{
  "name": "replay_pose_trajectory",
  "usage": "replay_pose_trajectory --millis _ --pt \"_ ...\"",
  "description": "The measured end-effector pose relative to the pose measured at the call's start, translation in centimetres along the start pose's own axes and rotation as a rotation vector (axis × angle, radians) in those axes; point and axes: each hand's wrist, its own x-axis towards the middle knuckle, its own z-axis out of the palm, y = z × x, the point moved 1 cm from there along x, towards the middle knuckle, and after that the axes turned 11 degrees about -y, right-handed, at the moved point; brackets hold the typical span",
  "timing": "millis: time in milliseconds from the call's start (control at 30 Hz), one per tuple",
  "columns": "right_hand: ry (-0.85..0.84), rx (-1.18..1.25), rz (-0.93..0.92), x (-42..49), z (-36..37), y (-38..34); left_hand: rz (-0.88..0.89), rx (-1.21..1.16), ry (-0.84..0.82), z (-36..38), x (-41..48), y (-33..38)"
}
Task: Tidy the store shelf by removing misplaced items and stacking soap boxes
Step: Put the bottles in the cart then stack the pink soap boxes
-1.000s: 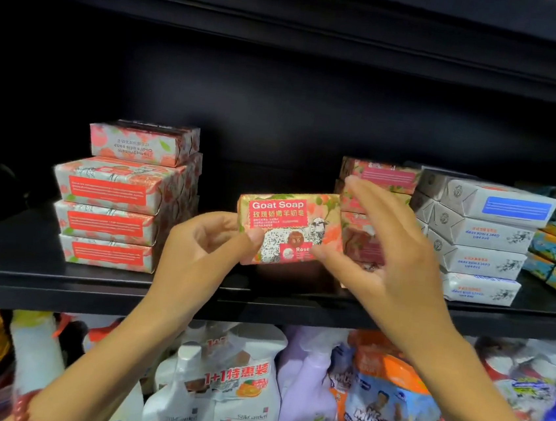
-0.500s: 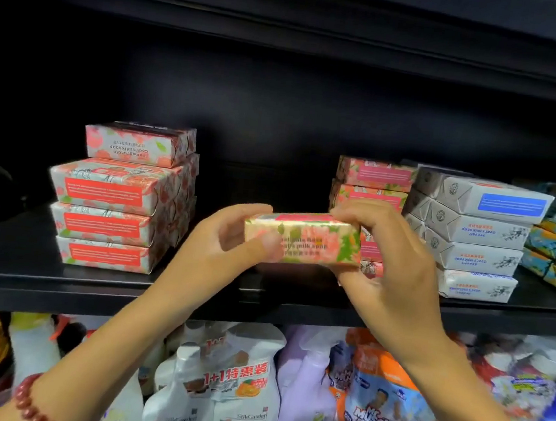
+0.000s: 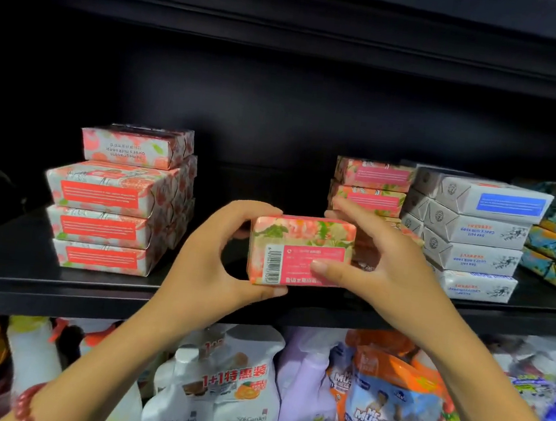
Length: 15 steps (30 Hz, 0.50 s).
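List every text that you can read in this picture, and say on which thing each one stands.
"Pomegranate Goat's milk soap", upside down: top left box.
"Sea salt Goat's milk soap", upside down: white box.
"1+1特惠装" and "SilkGarden": white bottle.
"Mr Muscle": orange pouch.
Held box: a barcode and a pink label, print too blurred to read.
Red and blue labels on the other boxes: too small to read.

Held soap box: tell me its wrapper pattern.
The soap box wears a pink-and-green floral print; head view.
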Motion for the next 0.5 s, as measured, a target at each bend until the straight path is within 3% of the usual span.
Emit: replay_pose_trajectory --millis 167,333,500 --pt "0.032 0.025 -0.063 0.0 -0.6 -0.5 0.038 0.017 -0.031 0.4 -0.1 0.1" --pt "0.261 -0.173 -0.310 -0.8 0.7 -0.7 -0.141 -0.302 -0.010 0.5 -0.2 0.5" --pt "0.356 -0.253 -0.437 -1.1 1.6 0.2 -0.241 -0.421 -0.062 0.9 0.0 1.0"
